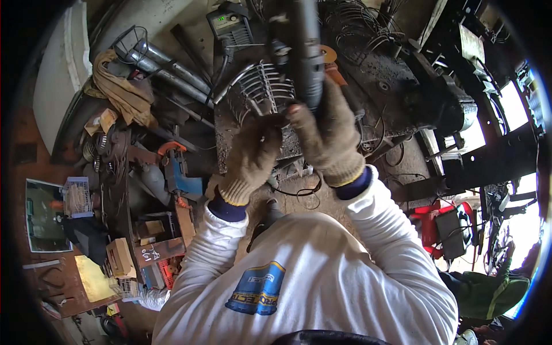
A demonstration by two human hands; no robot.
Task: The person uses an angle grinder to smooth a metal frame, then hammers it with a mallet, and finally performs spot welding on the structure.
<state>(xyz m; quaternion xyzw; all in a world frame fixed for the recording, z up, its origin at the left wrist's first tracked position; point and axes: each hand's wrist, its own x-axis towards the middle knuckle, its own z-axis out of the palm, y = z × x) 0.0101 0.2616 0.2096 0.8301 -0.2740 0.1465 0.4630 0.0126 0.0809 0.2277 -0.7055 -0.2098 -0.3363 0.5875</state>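
My right hand (332,135), in a worn brown knit glove, is closed round the lower end of a grey metal tube (310,54). The tube stands up large and close in the picture, with ridges near the grip. My left hand (253,150), gloved alike, is just left of it with the fingers curled together; what they hold, if anything, is hidden. Beyond the hands, on the dark metal workbench (397,83), lies a curved grille of metal rods (265,83). An orange tool with a round disc (329,56), like an angle grinder, rests partly behind the tube.
A welding machine (231,26) with a lit display stands at the bench's far left. Coiled wire (359,29) lies at the back. To the left are metal pipes (172,72), a brown cloth (118,86) and a blue clamp-like tool (183,177). A red thing (428,221) is at right.
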